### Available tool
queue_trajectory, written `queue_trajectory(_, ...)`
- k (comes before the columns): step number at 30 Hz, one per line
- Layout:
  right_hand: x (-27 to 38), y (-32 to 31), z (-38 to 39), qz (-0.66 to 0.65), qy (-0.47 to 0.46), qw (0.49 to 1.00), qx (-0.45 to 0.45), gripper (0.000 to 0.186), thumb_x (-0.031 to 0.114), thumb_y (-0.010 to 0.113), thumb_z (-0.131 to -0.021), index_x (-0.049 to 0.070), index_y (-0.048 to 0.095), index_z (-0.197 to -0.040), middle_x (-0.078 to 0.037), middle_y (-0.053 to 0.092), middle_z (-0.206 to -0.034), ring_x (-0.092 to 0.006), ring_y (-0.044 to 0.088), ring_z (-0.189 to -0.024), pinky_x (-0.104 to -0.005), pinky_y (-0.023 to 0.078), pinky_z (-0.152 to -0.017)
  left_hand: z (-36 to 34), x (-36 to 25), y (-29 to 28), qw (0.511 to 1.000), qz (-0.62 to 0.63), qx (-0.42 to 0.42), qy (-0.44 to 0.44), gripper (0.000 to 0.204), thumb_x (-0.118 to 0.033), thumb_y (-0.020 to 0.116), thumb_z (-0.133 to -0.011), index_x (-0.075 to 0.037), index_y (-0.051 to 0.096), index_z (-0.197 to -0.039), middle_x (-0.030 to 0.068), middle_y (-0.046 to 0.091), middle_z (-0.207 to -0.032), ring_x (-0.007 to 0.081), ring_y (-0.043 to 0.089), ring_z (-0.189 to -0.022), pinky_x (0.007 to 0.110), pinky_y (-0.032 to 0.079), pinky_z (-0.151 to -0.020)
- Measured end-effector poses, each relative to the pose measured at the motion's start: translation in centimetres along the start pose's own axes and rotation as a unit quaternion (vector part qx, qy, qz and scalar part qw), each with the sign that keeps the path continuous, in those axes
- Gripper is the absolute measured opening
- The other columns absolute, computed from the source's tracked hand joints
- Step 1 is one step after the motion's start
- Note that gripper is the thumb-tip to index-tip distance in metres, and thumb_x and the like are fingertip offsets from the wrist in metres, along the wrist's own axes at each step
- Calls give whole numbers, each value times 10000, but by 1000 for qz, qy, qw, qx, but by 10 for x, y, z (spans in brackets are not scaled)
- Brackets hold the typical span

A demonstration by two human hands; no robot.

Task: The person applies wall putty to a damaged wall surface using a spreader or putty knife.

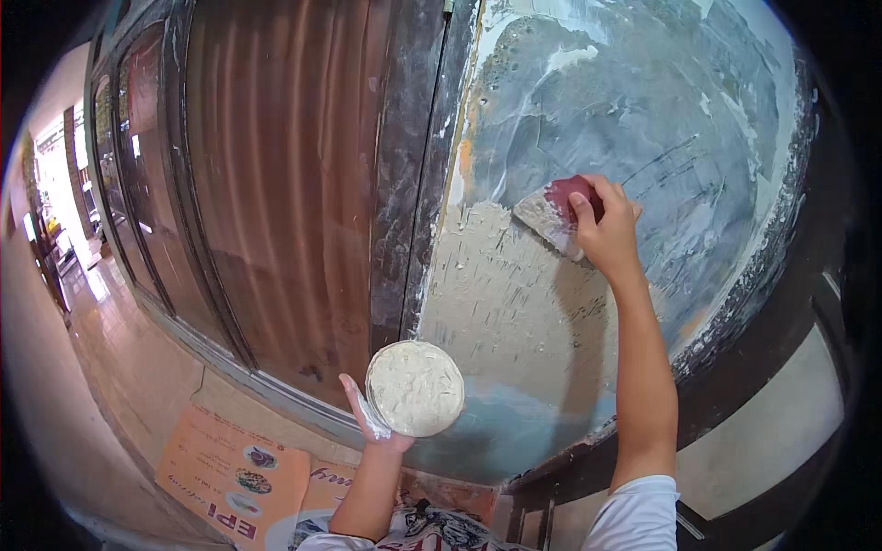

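grey, patchy plastered wall point(643, 101) beside a brown ribbed metal shutter point(276, 184); right hand point(606, 230) grips a red-handled putty scraper point(551, 213) against it, left hand point(372, 418) clasps a round putty-caked plate point(415, 387); orange printed sheet point(234, 473) on the floor.

The handle of the putty knife point(556, 213) is mostly covered by the right hand point(606, 230), so only a red part is seen. The underside of the round putty-laden plate point(415, 387) is hidden, and the left hand point(372, 424) is partly concealed behind it. The printed sheets point(241, 477) at the lower left are cut off by the frame's bottom edge. The far room at the upper left is blurred and overexposed.
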State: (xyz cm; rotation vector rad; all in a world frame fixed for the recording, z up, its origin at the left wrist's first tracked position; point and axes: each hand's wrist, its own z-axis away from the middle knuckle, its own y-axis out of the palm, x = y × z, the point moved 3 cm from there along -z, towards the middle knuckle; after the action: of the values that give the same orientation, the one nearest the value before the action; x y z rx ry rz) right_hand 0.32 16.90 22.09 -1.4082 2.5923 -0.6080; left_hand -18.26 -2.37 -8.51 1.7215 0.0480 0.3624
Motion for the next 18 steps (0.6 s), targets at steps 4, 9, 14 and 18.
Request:
queue_trajectory(4,16,9,20,25,-55,997,45,202,202,678,-917,112,707,-1095,-41,702,-980,-249,588,-959,-445,305,-909,5,1,7,984,-169,53,19,1085,-924,355,-827,-108,418,-1539,174,421,-1573,459,459,-1375,783,374,-1029)
queue_trajectory(9,12,9,15,55,-49,997,18,188,193,677,-912,116,703,-1082,-30,704,-993,-251,583,-950,-446,301,-895,2,4,5,975,-214,58,10,1080,-935,396,-793,-163,410,-1548,159,348,-1621,497,412,-1393,889,292,-965)
queue_trajectory(14,14,11,25,37,-63,997,40,191,196,679,-909,120,704,-1083,-28,707,-1005,-256,581,-962,-447,302,-898,4,3,7,984,-173,42,4,1083,-935,397,-793,-154,414,-1543,172,365,-1607,503,426,-1379,888,304,-956)
queue_trajectory(18,15,22,32,78,-72,993,51,188,187,671,-909,125,705,-1084,-26,707,-1013,-260,580,-962,-454,307,-908,2,4,5,983,-173,57,-3,1088,-935,392,-795,-143,416,-1540,183,371,-1601,506,434,-1370,880,318,-952)
